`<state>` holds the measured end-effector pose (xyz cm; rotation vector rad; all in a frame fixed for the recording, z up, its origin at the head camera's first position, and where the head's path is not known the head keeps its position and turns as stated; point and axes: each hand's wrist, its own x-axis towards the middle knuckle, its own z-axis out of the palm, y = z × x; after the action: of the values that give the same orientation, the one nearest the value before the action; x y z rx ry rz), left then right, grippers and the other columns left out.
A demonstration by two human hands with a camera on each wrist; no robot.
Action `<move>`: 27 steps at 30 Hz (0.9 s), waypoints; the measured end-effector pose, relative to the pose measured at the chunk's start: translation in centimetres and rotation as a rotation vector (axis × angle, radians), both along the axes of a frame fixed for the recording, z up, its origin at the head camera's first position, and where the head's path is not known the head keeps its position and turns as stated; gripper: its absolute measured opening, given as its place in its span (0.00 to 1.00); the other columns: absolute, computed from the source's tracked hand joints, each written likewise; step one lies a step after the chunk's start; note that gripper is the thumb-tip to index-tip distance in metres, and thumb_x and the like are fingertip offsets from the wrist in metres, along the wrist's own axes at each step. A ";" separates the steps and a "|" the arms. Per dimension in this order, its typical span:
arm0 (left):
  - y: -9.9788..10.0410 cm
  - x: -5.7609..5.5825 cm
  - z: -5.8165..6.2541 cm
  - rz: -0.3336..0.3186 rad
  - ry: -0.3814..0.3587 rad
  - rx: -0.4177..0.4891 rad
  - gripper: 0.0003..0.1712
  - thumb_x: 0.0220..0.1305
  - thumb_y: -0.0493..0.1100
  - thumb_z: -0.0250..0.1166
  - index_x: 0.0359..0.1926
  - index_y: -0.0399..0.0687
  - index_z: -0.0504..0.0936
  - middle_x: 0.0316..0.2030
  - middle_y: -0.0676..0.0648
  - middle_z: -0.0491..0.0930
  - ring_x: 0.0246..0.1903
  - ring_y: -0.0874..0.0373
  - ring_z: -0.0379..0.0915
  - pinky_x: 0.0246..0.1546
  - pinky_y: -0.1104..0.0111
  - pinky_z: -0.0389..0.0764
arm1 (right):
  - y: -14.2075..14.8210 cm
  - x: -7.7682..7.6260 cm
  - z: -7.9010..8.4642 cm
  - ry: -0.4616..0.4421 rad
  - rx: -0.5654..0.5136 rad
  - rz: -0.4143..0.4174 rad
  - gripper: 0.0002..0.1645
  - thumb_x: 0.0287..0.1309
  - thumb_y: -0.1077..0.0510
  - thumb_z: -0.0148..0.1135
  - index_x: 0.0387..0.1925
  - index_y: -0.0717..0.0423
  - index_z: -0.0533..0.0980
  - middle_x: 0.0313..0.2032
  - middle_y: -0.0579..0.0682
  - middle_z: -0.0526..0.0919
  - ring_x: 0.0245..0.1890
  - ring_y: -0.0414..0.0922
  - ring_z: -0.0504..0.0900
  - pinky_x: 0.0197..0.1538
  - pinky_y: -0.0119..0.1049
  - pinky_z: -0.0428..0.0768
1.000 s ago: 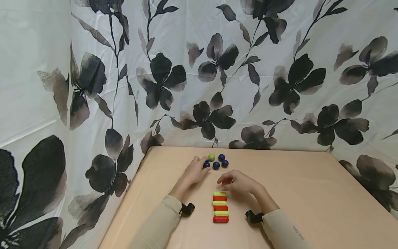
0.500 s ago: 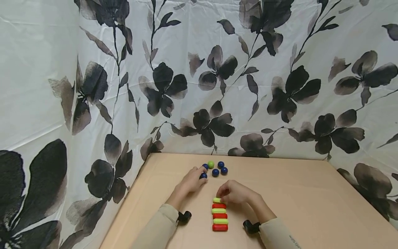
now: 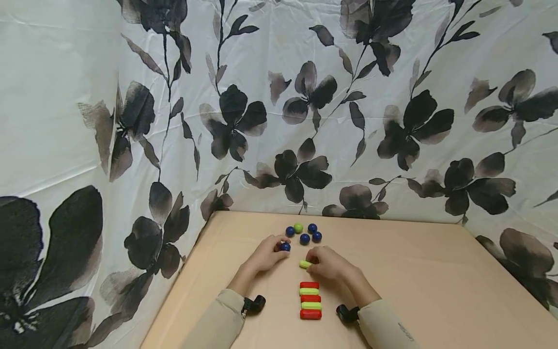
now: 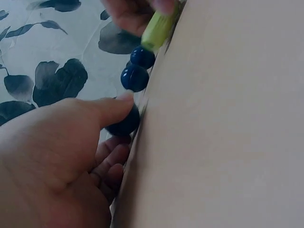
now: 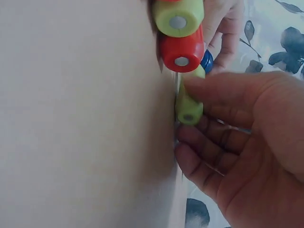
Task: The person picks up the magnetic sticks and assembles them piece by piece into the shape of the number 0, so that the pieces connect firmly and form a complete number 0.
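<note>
Between the thumb and fingers of my left hand [image 3: 265, 254] is a blue ball [image 3: 285, 246], whose dark side shows behind the thumb in the left wrist view. My right hand [image 3: 330, 264] pinches a yellow-green magnetic rod [image 3: 304, 264]; a grey metal disc shows at its end in the right wrist view. Nearer to me lies a column of short rods, red [image 3: 311, 314] and yellow-green [image 3: 311, 306] by turns, side by side. Their ends carry metal discs, seen on a red rod [image 5: 181, 53] in the right wrist view. The held ball and rod are apart.
Beyond the hands, several blue balls [image 3: 304, 238] and one green ball [image 3: 298, 228] sit loosely grouped near the table's far edge. A flower-patterned cloth [image 3: 261, 194] hangs behind the tan table [image 3: 414, 271]. Each wrist wears a black camera [image 3: 255, 304].
My left hand has drawn one blue ball toward me, away from the group. The right hand has picked the farthest yellow-green rod off the column and carried it forward.
</note>
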<state>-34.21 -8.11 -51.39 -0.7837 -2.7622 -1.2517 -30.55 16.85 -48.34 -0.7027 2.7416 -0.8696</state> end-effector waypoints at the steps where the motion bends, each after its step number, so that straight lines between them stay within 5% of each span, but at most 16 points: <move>1: 0.1 0.0 -0.1 0.002 0.002 0.008 0.19 0.72 0.45 0.68 0.62 0.51 0.81 0.41 0.46 0.76 0.38 0.57 0.70 0.41 0.66 0.72 | 0.0 -0.2 -0.1 0.014 0.002 -0.023 0.06 0.63 0.61 0.72 0.42 0.52 0.84 0.33 0.43 0.81 0.36 0.44 0.77 0.46 0.39 0.81; 9: 0.4 0.1 -0.8 0.009 -0.012 0.064 0.20 0.69 0.46 0.71 0.60 0.54 0.83 0.43 0.49 0.77 0.40 0.58 0.72 0.42 0.65 0.74 | -0.5 -1.5 -0.7 0.163 -0.016 -0.149 0.09 0.65 0.57 0.71 0.46 0.48 0.83 0.35 0.42 0.80 0.36 0.43 0.75 0.46 0.38 0.80; 17: 0.4 0.4 -0.9 0.030 -0.008 0.055 0.18 0.69 0.49 0.71 0.58 0.59 0.84 0.43 0.50 0.79 0.41 0.58 0.72 0.43 0.64 0.74 | -1.1 -2.3 -0.9 0.264 -0.017 -0.127 0.09 0.63 0.61 0.72 0.45 0.52 0.86 0.37 0.43 0.84 0.35 0.42 0.76 0.48 0.41 0.80; 27: 0.8 0.6 -0.7 0.027 -0.013 0.047 0.19 0.69 0.50 0.71 0.59 0.56 0.85 0.42 0.51 0.78 0.41 0.58 0.72 0.42 0.64 0.73 | -1.0 -2.5 -0.7 0.251 -0.007 -0.076 0.11 0.63 0.63 0.72 0.47 0.55 0.86 0.40 0.47 0.86 0.37 0.43 0.77 0.49 0.43 0.82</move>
<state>-33.58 -7.34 -52.04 -0.7356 -2.7333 -1.3163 -33.01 15.82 -49.06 -0.7608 3.0059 -0.8600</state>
